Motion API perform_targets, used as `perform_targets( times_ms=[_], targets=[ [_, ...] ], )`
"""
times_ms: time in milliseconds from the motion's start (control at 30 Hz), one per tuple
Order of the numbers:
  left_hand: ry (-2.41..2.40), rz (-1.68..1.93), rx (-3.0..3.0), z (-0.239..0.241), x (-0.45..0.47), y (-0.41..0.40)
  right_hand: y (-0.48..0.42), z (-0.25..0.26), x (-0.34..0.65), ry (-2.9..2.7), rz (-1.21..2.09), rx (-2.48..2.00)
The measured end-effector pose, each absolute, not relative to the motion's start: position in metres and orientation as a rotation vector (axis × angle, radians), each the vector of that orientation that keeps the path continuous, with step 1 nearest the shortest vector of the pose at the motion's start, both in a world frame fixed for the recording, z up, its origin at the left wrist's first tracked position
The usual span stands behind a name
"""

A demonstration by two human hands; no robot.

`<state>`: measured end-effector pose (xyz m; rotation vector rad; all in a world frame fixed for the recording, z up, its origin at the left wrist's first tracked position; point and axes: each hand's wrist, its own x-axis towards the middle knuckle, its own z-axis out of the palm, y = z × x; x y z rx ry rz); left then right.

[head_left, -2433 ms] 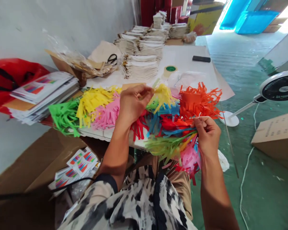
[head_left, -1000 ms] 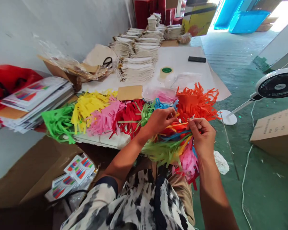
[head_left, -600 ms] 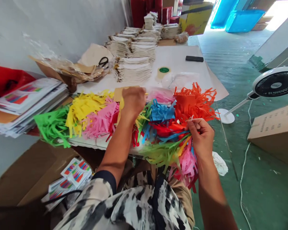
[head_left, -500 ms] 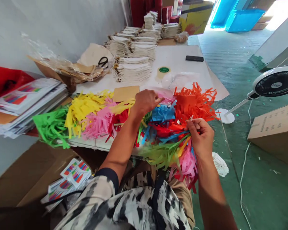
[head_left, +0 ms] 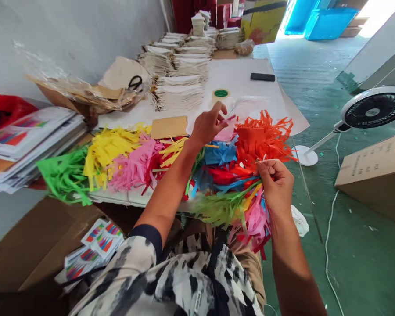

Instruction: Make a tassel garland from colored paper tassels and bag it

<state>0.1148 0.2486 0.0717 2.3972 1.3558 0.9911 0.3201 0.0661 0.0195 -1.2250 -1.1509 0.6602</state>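
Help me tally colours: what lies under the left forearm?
Yellow strips and red fringe show along its left edge, green strips along its right; whatever lies directly beneath is covered.

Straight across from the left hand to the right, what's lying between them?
In the head view, blue fringed paper and orange fringed paper lie between left hand and right hand.

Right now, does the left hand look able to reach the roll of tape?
Probably yes: the roll of tape lies just beyond the left hand, and nothing visible stands between them.
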Motion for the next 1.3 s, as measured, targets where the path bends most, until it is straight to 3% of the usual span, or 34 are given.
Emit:
perform_targets(
  times_ms=[100, 200, 400, 733, 1300],
  targets=[
    [1.205, 1.184, 2.417, 0.09, 0.106, 0.232, 0.066, 0.019, 0.32, -1.144, 0.664, -1.209],
    [1.055, 1.138, 2.461, 0.093, 0.109, 0.21, 0.065, 0.018, 0.319, -1.131, 0.661, -1.194],
    [0.955, 0.942, 2.337, 0.048, 0.124, 0.181, 0.064, 0.015, 0.318, -1.092, 0.705, -1.213],
    [0.8, 1.115, 2.062, 0.034, 0.13, 0.16, 0.067, 0.033, 0.329, -0.831, 1.276, -1.122],
    [0.717, 1.02, 1.61, 0.027, 0.133, 0.144, 0.069, 0.027, 0.316, -0.893, 1.108, -1.042]
  ],
)
